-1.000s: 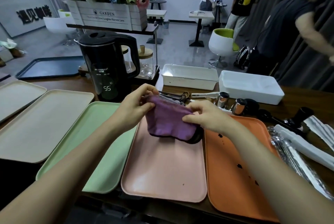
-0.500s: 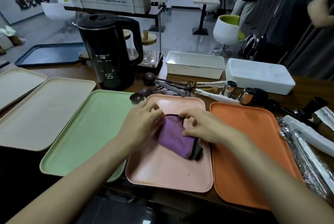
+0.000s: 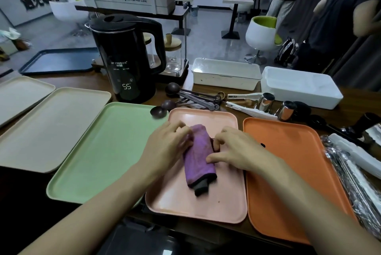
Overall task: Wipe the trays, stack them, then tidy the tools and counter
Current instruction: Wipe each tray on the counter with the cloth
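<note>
1. Two beige trays lie side by side at the counter's left end: the outer one [image 3: 18, 94] partly out of view, the inner one [image 3: 51, 127] just beside it.
2. A dark blue tray [image 3: 57, 63] lies behind them, on a separate surface.
3. A green tray [image 3: 99, 151] follows, its right edge touching or slightly overlapped by the pink tray [image 3: 206, 205].
4. A black electric kettle [image 3: 125, 63] stands upright behind the green tray; its display reads 55.
5. Dark measuring spoons [image 3: 185, 100] lie fanned between the kettle and the pink tray's far rim.
6. The left hand [image 3: 165, 147] grips the left side of the purple cloth [image 3: 199, 158], fingers curled over it.
7. The purple cloth lies folded into a narrow bundle near the middle of the pink tray, a dark hem showing at its near end.
8. The right hand [image 3: 235, 149] holds the cloth's right edge, thumb pressed on the fabric and fingertips bent against the fold.
9. An orange tray [image 3: 288, 172] lies just right of the pink tray and carries a small dark spot.
10. Two white bins [image 3: 224, 73] [image 3: 299, 87] stand behind it.
11. Two steel cups [image 3: 266, 101] lie tilted near the orange tray's far rim.
</note>
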